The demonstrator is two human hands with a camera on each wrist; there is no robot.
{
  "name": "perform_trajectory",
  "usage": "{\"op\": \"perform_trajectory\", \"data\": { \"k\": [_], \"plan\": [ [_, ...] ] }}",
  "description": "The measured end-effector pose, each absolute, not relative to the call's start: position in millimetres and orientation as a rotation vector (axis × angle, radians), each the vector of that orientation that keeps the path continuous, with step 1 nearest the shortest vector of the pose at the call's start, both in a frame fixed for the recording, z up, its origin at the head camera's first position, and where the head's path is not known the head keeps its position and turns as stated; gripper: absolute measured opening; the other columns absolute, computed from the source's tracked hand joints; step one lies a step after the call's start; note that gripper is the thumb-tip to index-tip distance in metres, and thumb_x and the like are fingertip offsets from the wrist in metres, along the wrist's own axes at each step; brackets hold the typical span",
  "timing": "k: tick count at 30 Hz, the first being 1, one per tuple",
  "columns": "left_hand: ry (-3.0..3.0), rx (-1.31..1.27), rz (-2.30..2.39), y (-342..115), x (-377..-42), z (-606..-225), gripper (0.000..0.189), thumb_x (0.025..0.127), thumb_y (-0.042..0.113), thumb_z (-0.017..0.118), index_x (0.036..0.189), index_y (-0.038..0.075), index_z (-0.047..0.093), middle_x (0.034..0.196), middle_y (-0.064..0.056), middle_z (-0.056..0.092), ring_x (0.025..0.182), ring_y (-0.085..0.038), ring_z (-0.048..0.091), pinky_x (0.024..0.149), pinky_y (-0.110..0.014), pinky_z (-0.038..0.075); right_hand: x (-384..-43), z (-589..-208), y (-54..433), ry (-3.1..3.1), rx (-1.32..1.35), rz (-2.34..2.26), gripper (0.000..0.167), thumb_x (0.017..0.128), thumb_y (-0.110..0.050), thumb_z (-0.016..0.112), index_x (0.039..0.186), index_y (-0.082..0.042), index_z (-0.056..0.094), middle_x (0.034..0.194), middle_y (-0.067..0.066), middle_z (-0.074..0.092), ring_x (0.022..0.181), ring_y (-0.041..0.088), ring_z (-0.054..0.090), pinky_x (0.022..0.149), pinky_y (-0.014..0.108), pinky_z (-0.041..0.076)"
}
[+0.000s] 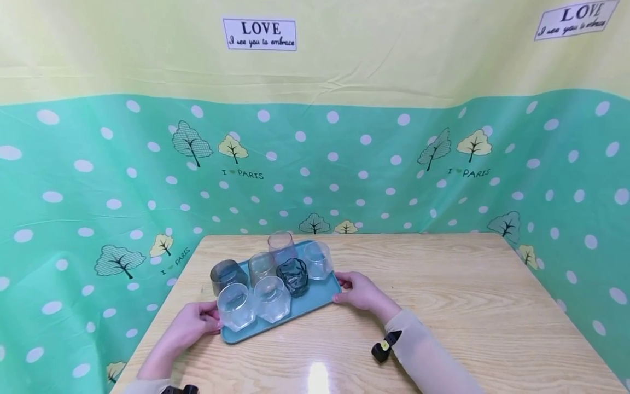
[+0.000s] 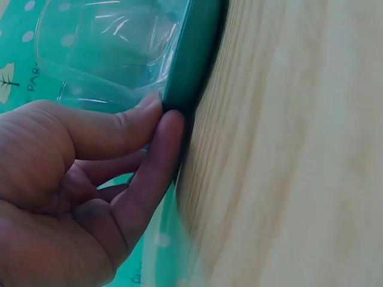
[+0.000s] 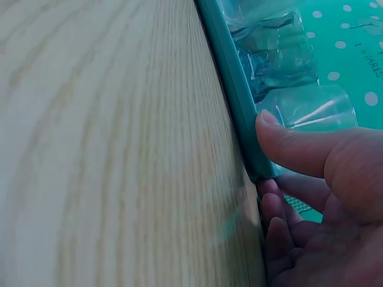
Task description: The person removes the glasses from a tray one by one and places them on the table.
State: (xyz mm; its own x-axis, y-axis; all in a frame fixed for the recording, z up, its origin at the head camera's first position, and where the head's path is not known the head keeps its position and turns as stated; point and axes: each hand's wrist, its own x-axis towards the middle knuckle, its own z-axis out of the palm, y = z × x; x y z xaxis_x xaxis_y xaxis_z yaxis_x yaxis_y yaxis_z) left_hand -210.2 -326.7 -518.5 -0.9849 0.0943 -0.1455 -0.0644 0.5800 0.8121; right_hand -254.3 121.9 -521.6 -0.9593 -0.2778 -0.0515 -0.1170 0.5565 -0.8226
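Observation:
A teal tray (image 1: 315, 299) sits at a slant on the left part of the table, bearing several glasses. At its left end my left hand (image 1: 193, 324) pinches the rim between thumb and fingers, as the left wrist view shows. On the opposite end my right hand (image 1: 363, 293) grips the edge, thumb on top and fingers below. Two clear glasses (image 1: 273, 299) stand along the near side. A dark crinkled glass (image 1: 293, 278) is in the middle, a clear glass (image 1: 319, 261) at the right. Behind are a smoky grey glass (image 1: 228, 273), an amber-tinted one (image 1: 262, 267) and a pinkish one (image 1: 281, 246).
The light wooden table (image 1: 443, 306) extends to the right of the tray. A green and yellow printed cloth (image 1: 334, 164) hangs along its back and sides. Black wrist straps (image 1: 386, 347) are worn over pale sleeves.

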Motion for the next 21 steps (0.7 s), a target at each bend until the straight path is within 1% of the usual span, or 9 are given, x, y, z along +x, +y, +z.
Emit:
{"op": "perform_trajectory", "data": {
  "k": [6, 8, 10, 12, 14, 15, 19, 21],
  "plan": [
    [2.643, 0.031, 1.417, -316, -228, -521, 0.062, 0.084, -0.01, 0.079, 0.14, -0.02, 0.056, 0.098, -0.01, 0.074, 0.087, -0.022, 0.071, 0.075, -0.028, 0.062, -245, -523, 126, 2.653, -0.255, -1.376, 0.068, 0.088, -0.013, 0.089, 0.147, 0.004, 0.06, 0.111, 0.004, 0.067, 0.103, 0.02, 0.061, 0.096, 0.043, 0.055],
    [2.662, 0.012, 1.422, -313, -234, -522, 0.057, 0.085, -0.01, 0.079, 0.138, -0.018, 0.059, 0.1, -0.012, 0.076, 0.089, -0.022, 0.072, 0.078, -0.03, 0.063, -241, -524, 127, 2.668, -0.207, -1.385, 0.067, 0.089, -0.014, 0.088, 0.147, 0.004, 0.06, 0.11, 0.005, 0.067, 0.101, 0.02, 0.06, 0.093, 0.041, 0.055],
    [2.694, -0.002, 1.394, -311, -241, -523, 0.051, 0.087, -0.007, 0.078, 0.135, -0.015, 0.064, 0.104, -0.013, 0.078, 0.096, -0.024, 0.073, 0.086, -0.034, 0.062, -236, -523, 128, 2.688, -0.167, -1.388, 0.065, 0.089, -0.014, 0.088, 0.145, 0.004, 0.061, 0.109, 0.005, 0.067, 0.099, 0.02, 0.06, 0.09, 0.041, 0.055],
    [2.722, -0.023, 1.374, -308, -247, -523, 0.044, 0.089, -0.004, 0.078, 0.131, -0.012, 0.069, 0.108, -0.015, 0.079, 0.105, -0.027, 0.073, 0.095, -0.042, 0.06, -232, -523, 129, 2.701, -0.133, -1.389, 0.063, 0.091, -0.015, 0.087, 0.145, 0.004, 0.061, 0.108, 0.005, 0.066, 0.097, 0.02, 0.059, 0.088, 0.04, 0.055],
    [2.722, -0.043, 1.401, -304, -254, -523, 0.039, 0.089, -0.004, 0.078, 0.127, -0.011, 0.072, 0.111, -0.018, 0.078, 0.107, -0.028, 0.072, 0.095, -0.041, 0.06, -229, -522, 131, 2.711, -0.116, -1.394, 0.063, 0.091, -0.016, 0.086, 0.144, 0.004, 0.061, 0.106, 0.005, 0.066, 0.095, 0.02, 0.059, 0.086, 0.039, 0.055],
    [2.726, -0.052, 1.409, -302, -257, -524, 0.038, 0.089, -0.003, 0.078, 0.125, -0.011, 0.073, 0.113, -0.018, 0.078, 0.108, -0.028, 0.072, 0.094, -0.039, 0.06, -227, -522, 132, 2.716, -0.112, -1.395, 0.062, 0.091, -0.016, 0.086, 0.144, 0.005, 0.06, 0.105, 0.006, 0.065, 0.094, 0.019, 0.059, 0.085, 0.038, 0.055],
    [2.712, -0.068, 1.502, -292, -268, -525, 0.035, 0.089, -0.004, 0.08, 0.122, -0.013, 0.073, 0.114, -0.023, 0.077, 0.105, -0.03, 0.074, 0.088, -0.033, 0.062, -223, -521, 136, 2.75, -0.08, -1.37, 0.06, 0.093, -0.019, 0.085, 0.143, 0.005, 0.061, 0.101, 0.004, 0.064, 0.09, 0.018, 0.058, 0.08, 0.035, 0.054],
    [2.722, -0.057, 1.493, -289, -271, -526, 0.034, 0.09, -0.001, 0.081, 0.121, -0.011, 0.074, 0.114, -0.022, 0.077, 0.11, -0.032, 0.072, 0.095, -0.039, 0.06, -220, -522, 138, 2.766, -0.057, -1.357, 0.06, 0.093, -0.02, 0.085, 0.142, 0.005, 0.061, 0.1, 0.004, 0.065, 0.089, 0.018, 0.058, 0.079, 0.034, 0.054]
  ]
}}
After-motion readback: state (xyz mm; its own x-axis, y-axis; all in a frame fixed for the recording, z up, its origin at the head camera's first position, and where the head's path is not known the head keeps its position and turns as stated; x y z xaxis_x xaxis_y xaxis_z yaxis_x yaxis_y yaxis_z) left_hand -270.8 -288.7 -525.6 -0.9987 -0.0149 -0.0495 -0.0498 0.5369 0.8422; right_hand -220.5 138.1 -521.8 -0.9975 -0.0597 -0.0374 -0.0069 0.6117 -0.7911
